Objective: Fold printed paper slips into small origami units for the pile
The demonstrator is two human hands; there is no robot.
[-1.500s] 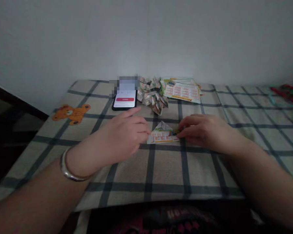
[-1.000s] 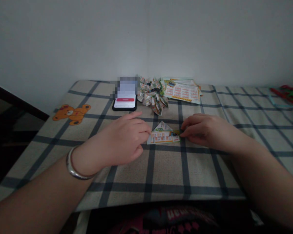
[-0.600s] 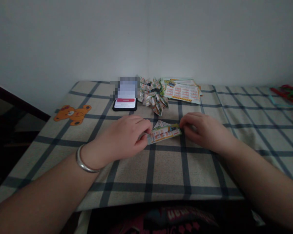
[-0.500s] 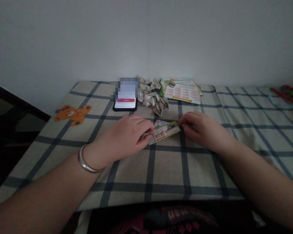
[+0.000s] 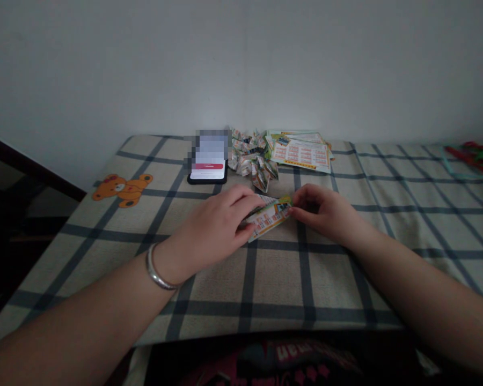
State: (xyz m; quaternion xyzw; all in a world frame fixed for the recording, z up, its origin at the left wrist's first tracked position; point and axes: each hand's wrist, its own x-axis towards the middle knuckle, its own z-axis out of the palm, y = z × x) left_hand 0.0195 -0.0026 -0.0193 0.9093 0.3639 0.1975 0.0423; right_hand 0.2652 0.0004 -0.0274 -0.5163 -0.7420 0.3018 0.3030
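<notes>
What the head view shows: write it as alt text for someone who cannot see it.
A left hand, silver bangle at its wrist, and a right hand hold a folded printed paper by its ends over a checked tablecloth. Behind lie a lit phone, folded paper pieces and printed sheets; a flat orange bear is at the left.

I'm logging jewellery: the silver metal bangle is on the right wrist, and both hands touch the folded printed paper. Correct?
Wrong wrist: the head view shows the silver metal bangle on the left one. The left hand and right hand both touch the folded printed paper.
</notes>
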